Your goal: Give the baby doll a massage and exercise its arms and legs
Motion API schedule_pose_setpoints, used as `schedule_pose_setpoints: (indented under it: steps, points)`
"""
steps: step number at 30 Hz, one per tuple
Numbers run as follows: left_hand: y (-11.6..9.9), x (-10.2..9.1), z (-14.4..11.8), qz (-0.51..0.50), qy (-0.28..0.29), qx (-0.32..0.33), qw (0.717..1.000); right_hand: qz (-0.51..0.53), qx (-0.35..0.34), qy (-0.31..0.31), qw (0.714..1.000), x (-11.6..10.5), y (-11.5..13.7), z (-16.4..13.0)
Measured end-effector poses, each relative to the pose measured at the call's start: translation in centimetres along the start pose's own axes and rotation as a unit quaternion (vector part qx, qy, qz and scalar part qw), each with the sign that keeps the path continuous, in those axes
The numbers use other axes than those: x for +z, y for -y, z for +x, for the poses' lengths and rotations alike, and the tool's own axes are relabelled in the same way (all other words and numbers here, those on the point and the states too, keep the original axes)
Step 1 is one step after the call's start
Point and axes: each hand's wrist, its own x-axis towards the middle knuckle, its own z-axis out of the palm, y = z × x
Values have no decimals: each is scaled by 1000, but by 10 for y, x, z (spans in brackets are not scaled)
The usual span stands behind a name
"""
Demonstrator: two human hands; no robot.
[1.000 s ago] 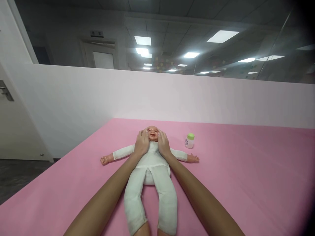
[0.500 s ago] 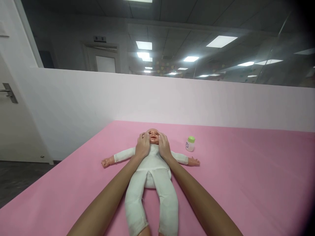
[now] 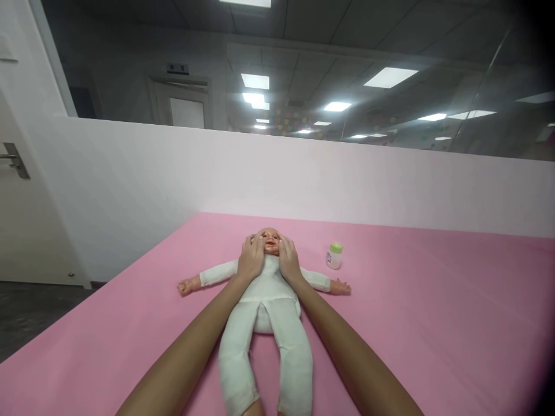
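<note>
Head view: the doll (image 3: 264, 286) lies face-up, its head (image 3: 271, 242) between left hand (image 3: 251, 258) and right hand (image 3: 289, 258), both cupped, unclamped, against its sides, likely steadying it evenly; a capped jar (image 3: 333, 256) stands apart, right of the right hand.

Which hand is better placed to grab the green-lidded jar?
Probably the right hand: it rests on the side of the doll's face nearer the jar; the left hand is on the far side.

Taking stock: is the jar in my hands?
No, the jar stands on the pink surface, while your left hand and right hand flank the doll's head.
</note>
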Motion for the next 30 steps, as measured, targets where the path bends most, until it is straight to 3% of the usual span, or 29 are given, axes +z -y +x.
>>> schedule_pose_setpoints:
  steps: [5, 11, 17, 22, 30]
  points:
    - [0, 1, 0, -11, -17, 8, 1000, -7, 33, -14, 999, 0, -1, 0]
    - [-1, -2, -1, -9, 3, 2, 1000, 6, -3, 8, 1000, 0, 3, 0]
    - [-2, 1, 0, -2, -21, 10, 1000, -8, 26, -10, 1000, 0, 1, 0]
    - [-2, 0, -1, -3, 2, 3, 1000, -10, 0, 15, 1000, -2, 0, -1]
    - [-2, 2, -1, -6, -20, 14, 1000, 0, 39, -10, 999, 0, 0, -1]
